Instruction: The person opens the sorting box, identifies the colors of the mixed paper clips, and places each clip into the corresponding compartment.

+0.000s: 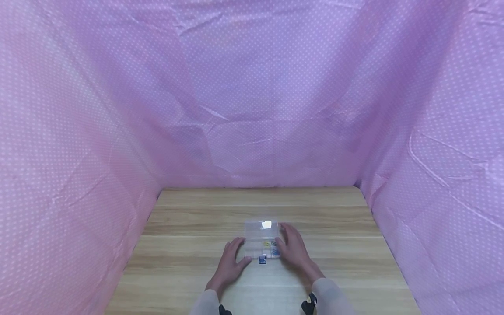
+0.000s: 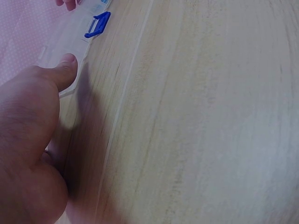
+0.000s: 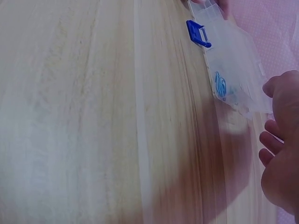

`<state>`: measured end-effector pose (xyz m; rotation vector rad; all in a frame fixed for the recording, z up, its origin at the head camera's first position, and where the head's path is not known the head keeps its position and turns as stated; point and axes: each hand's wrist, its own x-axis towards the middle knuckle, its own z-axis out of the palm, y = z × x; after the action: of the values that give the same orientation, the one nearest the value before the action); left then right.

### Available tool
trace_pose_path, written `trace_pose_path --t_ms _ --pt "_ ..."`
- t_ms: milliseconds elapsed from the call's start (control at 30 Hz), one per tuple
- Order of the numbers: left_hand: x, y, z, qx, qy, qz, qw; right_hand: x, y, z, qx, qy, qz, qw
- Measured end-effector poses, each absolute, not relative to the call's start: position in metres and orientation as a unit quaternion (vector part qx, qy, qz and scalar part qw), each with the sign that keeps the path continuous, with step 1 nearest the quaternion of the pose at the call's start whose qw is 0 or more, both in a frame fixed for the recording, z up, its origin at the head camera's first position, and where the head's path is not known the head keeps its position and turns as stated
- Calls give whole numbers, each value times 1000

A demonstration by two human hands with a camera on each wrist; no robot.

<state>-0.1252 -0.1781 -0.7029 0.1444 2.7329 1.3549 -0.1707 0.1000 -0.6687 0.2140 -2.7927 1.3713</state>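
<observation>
A clear plastic compartment box [image 1: 253,248] lies on the table with its transparent lid [image 1: 253,229] raised on the far side. A blue latch [image 2: 99,25] sits on the front edge. Small yellow pieces [image 1: 266,243] and blue looped pieces [image 3: 220,86], like paper clips, lie in the right-hand compartments. My left hand [image 1: 231,264] holds the box's left side, thumb at the front corner and fingers toward the back. My right hand [image 1: 293,248] is at the right side, its fingers by the lid's edge; whether they touch it I cannot tell.
The wooden table [image 1: 189,218] extends around the box on all sides. Pink dotted cloth [image 1: 252,153] hangs behind the table and along its left and right edges. Black straps [image 1: 309,304] show at the wrists.
</observation>
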Motion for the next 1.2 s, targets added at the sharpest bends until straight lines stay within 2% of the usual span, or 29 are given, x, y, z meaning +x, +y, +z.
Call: trace_pose_path --t_ms 633,900,1200 --pt "-126 -177 -702 47 892 447 47 -173 93 -660 57 -872 487 -2" --pt "-124 -178 -702 62 892 447 30 -174 92 -658 38 -847 531 -9" --pt "-122 -176 -700 54 891 449 37 -175 94 -656 62 -837 543 11"
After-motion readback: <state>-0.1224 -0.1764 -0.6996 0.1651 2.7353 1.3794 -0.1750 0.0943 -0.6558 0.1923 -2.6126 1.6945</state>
